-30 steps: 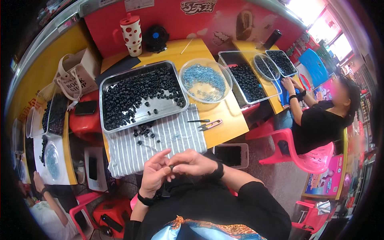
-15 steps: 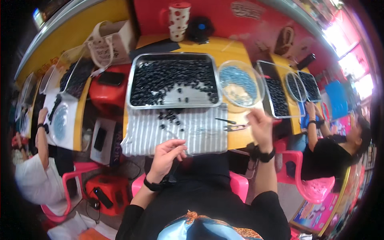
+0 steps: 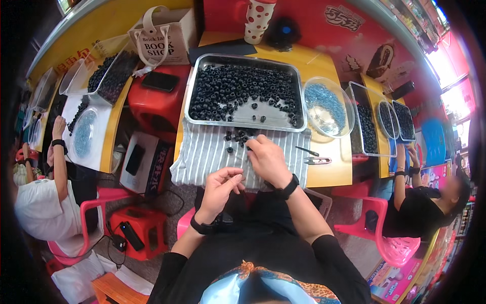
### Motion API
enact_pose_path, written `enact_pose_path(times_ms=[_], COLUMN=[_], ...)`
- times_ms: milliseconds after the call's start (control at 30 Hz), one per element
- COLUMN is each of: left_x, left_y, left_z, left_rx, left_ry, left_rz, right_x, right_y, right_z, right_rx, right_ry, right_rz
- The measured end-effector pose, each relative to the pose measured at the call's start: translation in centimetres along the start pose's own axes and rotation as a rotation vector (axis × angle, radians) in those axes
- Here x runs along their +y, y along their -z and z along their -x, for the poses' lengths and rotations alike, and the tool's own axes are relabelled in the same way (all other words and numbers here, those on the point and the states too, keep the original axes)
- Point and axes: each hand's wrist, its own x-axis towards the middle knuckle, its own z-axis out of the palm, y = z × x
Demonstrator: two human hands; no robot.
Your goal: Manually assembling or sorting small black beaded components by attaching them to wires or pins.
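Note:
Over the striped cloth (image 3: 200, 162), my right hand (image 3: 271, 161) is closed, its fingertips beside a few loose black beads (image 3: 230, 150). My left hand (image 3: 218, 188) is lower, at the cloth's front edge, with thumb and fingers pressed together. Whatever either hand pinches is too small to make out. Behind the cloth stands a metal tray (image 3: 189, 106) of black beads (image 3: 238, 83), with a bare patch at its front. To its right is a clear round bowl (image 3: 349, 129) holding small light-blue pieces (image 3: 324, 99). Thread snips (image 3: 318, 160) and a slim dark tool (image 3: 307, 151) lie right of the cloth.
A spotted cup (image 3: 258, 23) and a round black device (image 3: 282, 33) stand at the back. On the left are a canvas bag (image 3: 167, 43) and a phone (image 3: 160, 81) on a red stool (image 3: 152, 109). People work on both sides, at tables with beads in clear boxes.
My right hand has moved left from beside the bowl to the loose beads on the cloth. My left hand stays near the cloth's front edge. The whole view has shifted.

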Motion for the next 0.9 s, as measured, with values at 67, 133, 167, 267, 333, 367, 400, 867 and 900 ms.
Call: enact_pose_path(times_ms=[67, 133, 167, 267, 333, 367, 400, 867, 900], left_x=[-0.1, -0.3, -0.1, 1.1, 0.2, -0.1, 0.0, -1.1, -1.0], left_y=[0.3, 0.4, 0.3, -1.2, -1.5, -2.0, -2.8, -3.9, -4.0], left_z=[-0.3, -0.5, -0.6, 0.0, 0.0, -0.1, -0.2, -0.5, -0.6], left_rx=[0.007, 0.031, 0.044, 0.067, -0.05, -0.111, -0.168, -0.095, -0.05], left_ry=[0.009, 0.005, 0.003, -0.007, -0.05, -0.071, -0.071, -0.127, -0.157], left_rz=[-0.016, 0.003, 0.012, 0.062, 0.035, 0.022, 0.005, -0.117, -0.121], right_x=[-0.1, 0.0, 0.1, -1.1, -1.5, -1.5, -1.4, -0.9, 0.0], right_y=[-0.5, -0.3, 0.0, 3.1, 3.7, 3.4, 3.0, 1.9, 2.0], right_z=[-0.4, -0.3, -0.2, 2.0, 4.4, 5.9, 7.2, 9.2, 9.1], right_rx=[-0.059, -0.003, 0.024, -0.065, -0.066, -0.031, 0.004, 0.057, 0.159], right_ry=[0.0, 0.051, 0.077, -0.043, -0.186, -0.268, -0.351, -0.44, -0.301], right_rz=[0.155, 0.085, 0.049, -0.506, -0.738, -0.878, -1.018, -1.227, -0.915])
